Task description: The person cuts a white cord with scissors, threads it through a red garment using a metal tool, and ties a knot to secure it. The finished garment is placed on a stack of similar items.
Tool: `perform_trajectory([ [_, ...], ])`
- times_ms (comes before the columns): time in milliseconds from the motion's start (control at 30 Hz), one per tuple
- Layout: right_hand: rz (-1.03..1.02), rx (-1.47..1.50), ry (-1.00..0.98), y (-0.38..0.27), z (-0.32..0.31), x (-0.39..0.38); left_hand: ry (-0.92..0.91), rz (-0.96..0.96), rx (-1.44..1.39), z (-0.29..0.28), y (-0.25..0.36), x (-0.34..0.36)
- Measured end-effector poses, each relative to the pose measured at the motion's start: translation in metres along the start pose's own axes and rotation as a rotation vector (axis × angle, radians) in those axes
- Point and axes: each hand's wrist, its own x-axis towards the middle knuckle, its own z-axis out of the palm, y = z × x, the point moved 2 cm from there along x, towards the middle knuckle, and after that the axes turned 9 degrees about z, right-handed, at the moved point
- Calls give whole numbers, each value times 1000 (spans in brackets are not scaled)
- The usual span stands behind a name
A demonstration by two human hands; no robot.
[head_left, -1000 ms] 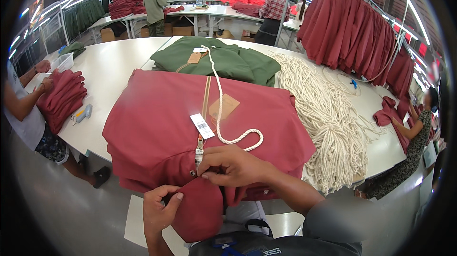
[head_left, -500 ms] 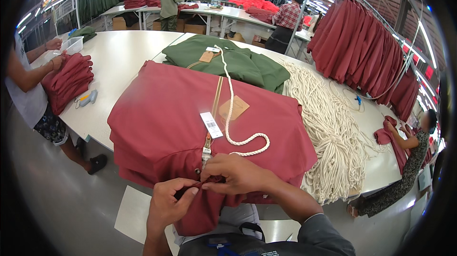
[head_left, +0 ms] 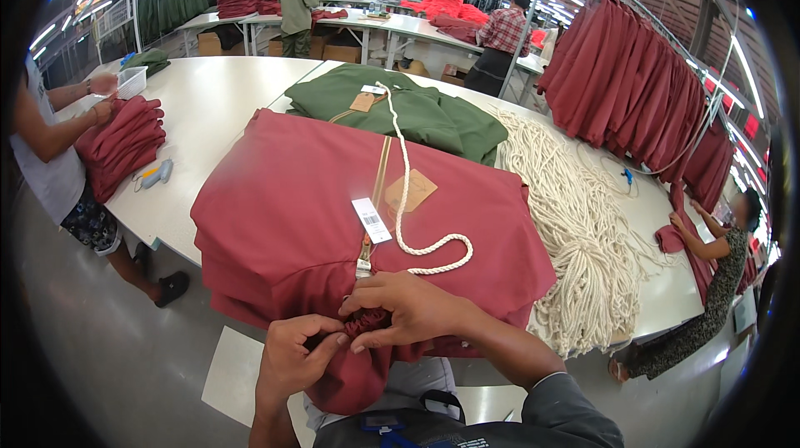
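Observation:
A maroon jacket (head_left: 275,190) with a zip down its middle lies in front of me, its near edge hanging over the table side. My left hand (head_left: 297,355) pinches a fold of this edge between thumb and fingers. Close beside it, my right hand (head_left: 410,308) grips bunched, gathered cloth of the same edge. A thick white cord (head_left: 406,198) runs down the jacket and curves back toward my right hand; its near end lies just above the knuckles. A white label (head_left: 371,220) and a brown card tag (head_left: 410,190) rest beside the zip.
Behind the jacket lies a folded green garment (head_left: 442,119). A heap of white cords (head_left: 583,256) covers the table at right. Maroon garments (head_left: 629,73) hang on a rack. A person at left handles a maroon stack (head_left: 125,144); another person (head_left: 725,256) works at far right.
The cloth between my hands has bunched into gathers, and my right hand's fingers have spread along it. My left hand has barely shifted. The left co-worker's hands have moved slightly.

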Motion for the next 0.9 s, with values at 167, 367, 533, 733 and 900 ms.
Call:
perform_trajectory([
  [167, 0, -46, 3, 2, 0, -3, 121, -113, -111, 7, -3, 1],
  [367, 11, -17, 31, 3, -17, -6, -35, -173, -33, -13, -8, -9],
  [533, 11, 27, 15, 2, -17, -4, -78, -190, -84, -19, -12, -14],
  [733, -20, 70, -53, 5, -21, -3, -98, -113, -96, -15, -9, -12],
  [900, -44, 117, -114, 7, -26, -1, -130, -78, -72, -17, -4, -7],
])
